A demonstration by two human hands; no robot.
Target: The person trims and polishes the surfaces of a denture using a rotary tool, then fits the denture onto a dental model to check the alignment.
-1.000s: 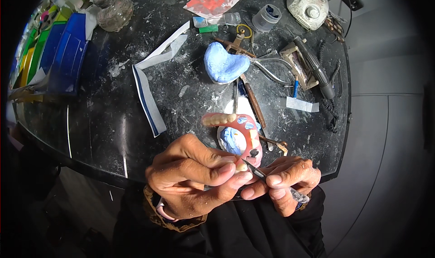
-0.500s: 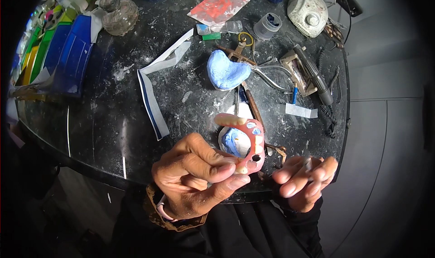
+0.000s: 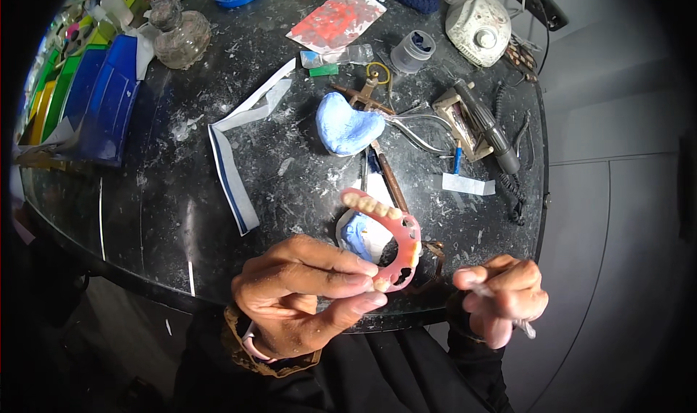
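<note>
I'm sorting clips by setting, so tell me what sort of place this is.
Likely a dental lab: the left hand holds a denture, a blue cast sits on the black bench, and a handpiece lies farther right.

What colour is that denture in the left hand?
The denture is pink, with cream teeth; it shows in the head view.

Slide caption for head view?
Left hand holding a pink denture over a black bench; right hand apart, gripping a blurred tool.
</note>
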